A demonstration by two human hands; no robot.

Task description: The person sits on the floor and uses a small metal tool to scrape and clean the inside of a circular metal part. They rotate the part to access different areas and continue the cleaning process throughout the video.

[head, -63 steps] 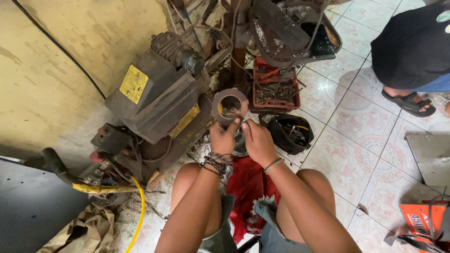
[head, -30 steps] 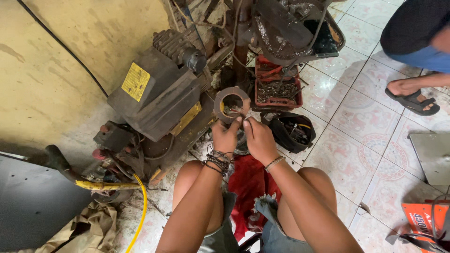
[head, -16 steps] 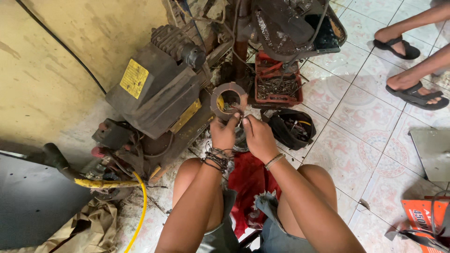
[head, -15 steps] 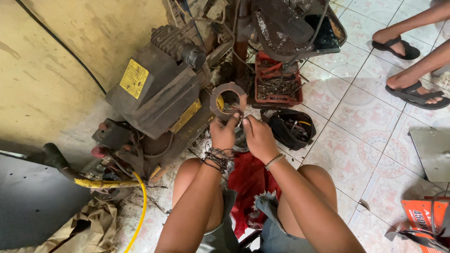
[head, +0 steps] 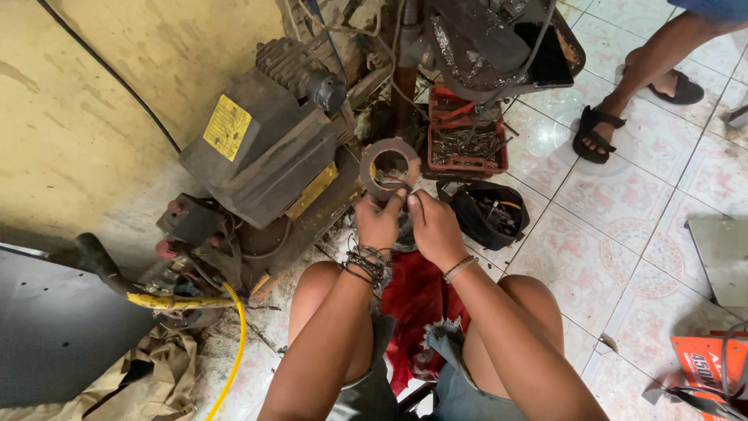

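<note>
You're squatting on a patterned tile floor facing a yellowed wall, camera looking straight down. The biggest thing in front of you is the grimy dark compressor unit, sitting against the wall with a yellow label on its top face; a yellow hose is curling down from its lower left corner. A dark flat panel is lying at far left, and crumpled tan cloth is bunching up just beside it.

Above your hands, a metal machine base littered with shavings is overhanging a red parts tray full of bits. A black pouch is lying open just right of your hands. A red rag is hanging between your knees. An orange box is poking in at the bottom right corner. Another person's sandalled foot is standing on the tiles at upper right, well apart from you.

Your left hand is gripping the lower rim of a brown ring-shaped part, fingers closed on it, holding it upright above the floor in front of the tray. Your right hand is sitting just beside the left, fingertips pinched narrow at the ring's lower right edge; can't tell whether they're pinching a small piece or just touching the rim.
</note>
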